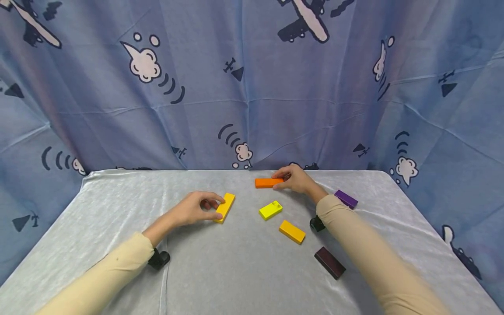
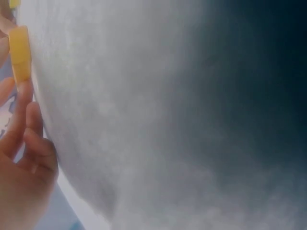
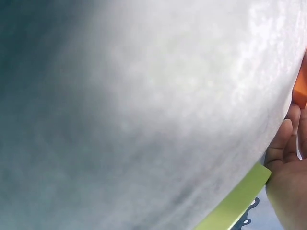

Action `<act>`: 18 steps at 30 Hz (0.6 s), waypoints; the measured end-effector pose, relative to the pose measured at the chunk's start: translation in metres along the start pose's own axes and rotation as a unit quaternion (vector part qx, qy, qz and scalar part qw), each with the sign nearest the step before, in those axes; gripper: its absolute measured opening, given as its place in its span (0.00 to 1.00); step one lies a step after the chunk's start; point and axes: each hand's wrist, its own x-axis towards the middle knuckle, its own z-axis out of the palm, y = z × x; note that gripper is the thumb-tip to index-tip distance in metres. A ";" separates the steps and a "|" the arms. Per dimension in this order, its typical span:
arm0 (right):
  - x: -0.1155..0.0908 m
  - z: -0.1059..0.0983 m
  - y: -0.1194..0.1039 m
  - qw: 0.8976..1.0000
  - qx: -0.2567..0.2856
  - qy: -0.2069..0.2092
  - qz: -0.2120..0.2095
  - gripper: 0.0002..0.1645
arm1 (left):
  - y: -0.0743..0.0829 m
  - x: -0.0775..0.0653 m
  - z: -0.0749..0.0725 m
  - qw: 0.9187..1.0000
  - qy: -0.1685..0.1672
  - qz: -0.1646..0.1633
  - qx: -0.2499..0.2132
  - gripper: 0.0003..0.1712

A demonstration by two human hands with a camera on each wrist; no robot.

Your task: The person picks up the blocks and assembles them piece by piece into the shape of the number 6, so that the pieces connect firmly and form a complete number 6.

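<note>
My left hand (image 1: 194, 209) pinches a long yellow block (image 1: 226, 206) between thumb and fingertips, left of the table's centre. In the left wrist view the same yellow block (image 2: 20, 52) shows at the left edge beside the fingers (image 2: 19, 120). Toward the back, my right hand (image 1: 297, 180) grips the right end of an orange block (image 1: 264, 183) with thumb and fingers. Only a corner of the orange block (image 3: 301, 86) appears in the right wrist view. A lime-yellow block (image 1: 269, 211) lies between the two hands, touched by neither.
An amber block (image 1: 292, 232) and a dark brown block (image 1: 330, 262) lie nearer the front right. A purple block (image 1: 346, 199) sits beside the right forearm. Pale cloth covers the table (image 1: 204, 271); a blue printed curtain (image 1: 204, 87) hangs behind.
</note>
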 end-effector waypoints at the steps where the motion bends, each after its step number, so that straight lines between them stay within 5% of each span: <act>1: 0.000 0.000 -0.001 1.000 -0.001 0.000 0.002 0.19 | 0.000 0.000 0.000 1.000 0.000 0.000 0.000 0.24; 18: 0.003 -0.003 -0.004 1.000 0.004 -0.014 0.011 0.19 | 0.000 0.005 -0.004 1.000 -0.011 -0.002 -0.016 0.23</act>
